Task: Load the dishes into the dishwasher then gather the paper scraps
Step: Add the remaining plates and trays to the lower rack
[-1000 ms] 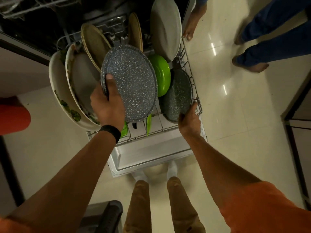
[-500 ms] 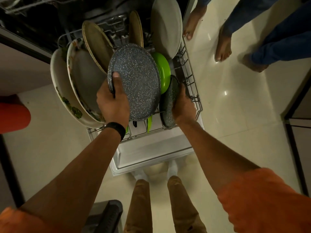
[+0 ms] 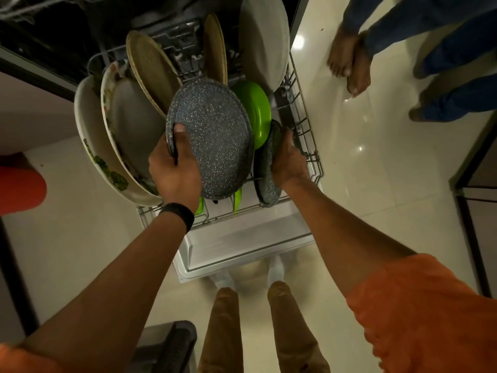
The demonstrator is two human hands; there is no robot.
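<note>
Two hands load a white wire dishwasher rack (image 3: 304, 125) drawn out over glossy cream floor tiles (image 3: 376, 170). From the left stand two leaf-patterned white plates (image 3: 88, 130) and two tan round plates (image 3: 150, 65). The left hand (image 3: 174, 170) grips a large speckled grey round plate (image 3: 215, 135) by its rim. Next come one lime-green plate (image 3: 255, 109) and a smaller speckled grey plate (image 3: 265, 181) on edge, clasped by the right hand (image 3: 287, 160). One pale plate (image 3: 265, 41) stands behind. A bystander's bare feet (image 3: 347, 60) stand beside the rack.
</note>
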